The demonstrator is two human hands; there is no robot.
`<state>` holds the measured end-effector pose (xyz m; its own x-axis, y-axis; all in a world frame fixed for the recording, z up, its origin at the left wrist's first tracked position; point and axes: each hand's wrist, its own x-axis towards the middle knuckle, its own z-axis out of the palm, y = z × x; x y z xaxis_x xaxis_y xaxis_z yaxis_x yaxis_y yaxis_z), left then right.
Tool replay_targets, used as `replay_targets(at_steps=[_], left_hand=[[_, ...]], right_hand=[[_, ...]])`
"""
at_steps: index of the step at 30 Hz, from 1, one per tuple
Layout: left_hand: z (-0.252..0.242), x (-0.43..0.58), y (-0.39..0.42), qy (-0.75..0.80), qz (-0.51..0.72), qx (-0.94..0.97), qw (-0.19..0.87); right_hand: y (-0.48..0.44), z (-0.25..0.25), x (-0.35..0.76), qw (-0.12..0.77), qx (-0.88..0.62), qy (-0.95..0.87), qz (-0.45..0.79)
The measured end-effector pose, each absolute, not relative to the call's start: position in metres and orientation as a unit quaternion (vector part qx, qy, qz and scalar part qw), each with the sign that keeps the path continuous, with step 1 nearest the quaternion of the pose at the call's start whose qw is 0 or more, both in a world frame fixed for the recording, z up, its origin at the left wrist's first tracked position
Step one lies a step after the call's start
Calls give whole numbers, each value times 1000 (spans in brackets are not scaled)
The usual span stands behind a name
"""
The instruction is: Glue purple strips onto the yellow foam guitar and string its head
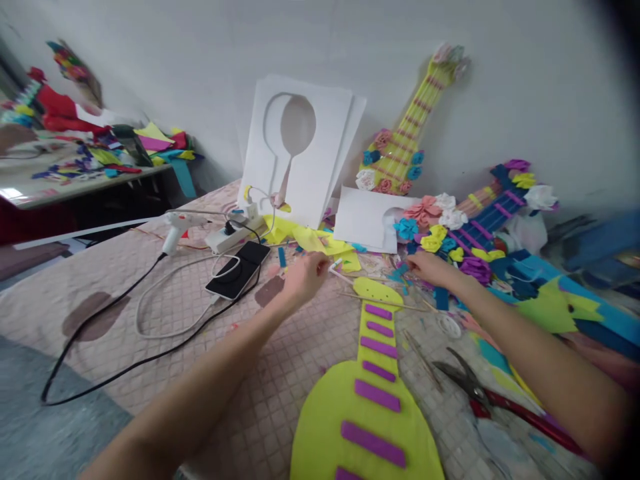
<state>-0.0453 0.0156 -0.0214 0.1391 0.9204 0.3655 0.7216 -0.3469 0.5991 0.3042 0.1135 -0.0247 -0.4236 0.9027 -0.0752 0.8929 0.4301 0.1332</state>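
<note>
My left hand (311, 275) is closed above the table, fingertips pressed together beside a small white stick-like piece (336, 265). Whether it grips that piece I cannot tell. Farther right, my right hand (429, 267) pinches with its fingers down among blue scraps (399, 273); what is in them is too small to make out. Between and below my hands lies a yellow guitar-shaped cutout (360, 413) with purple strips (377, 395) across its neck and body. A thin wooden stick (385, 302) crosses its head, which has several small dark holes.
Red-handled pruning shears (483, 393) and a white tape roll (449, 326) lie at right. At left are a glue gun (176, 230), a phone (237, 270), cables and a power strip (235, 230). Decorated paper guitars (407, 140) and white card templates (330, 147) stand against the wall.
</note>
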Motion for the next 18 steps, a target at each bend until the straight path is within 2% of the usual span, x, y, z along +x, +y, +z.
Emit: replay_targets(at_steps=[3, 5, 14, 18], left_hand=[[-20, -78, 37, 648, 271, 709, 68], [-25, -93, 49, 667, 259, 696, 52], [-44, -95, 66, 677, 239, 694, 42], [-40, -94, 65, 670, 241, 701, 44]], right_hand=[[110, -25, 304, 60, 522, 850, 42], [108, -25, 304, 52, 516, 854, 43], [112, -13, 310, -11, 522, 852, 43], [110, -6, 313, -11, 527, 849, 36]])
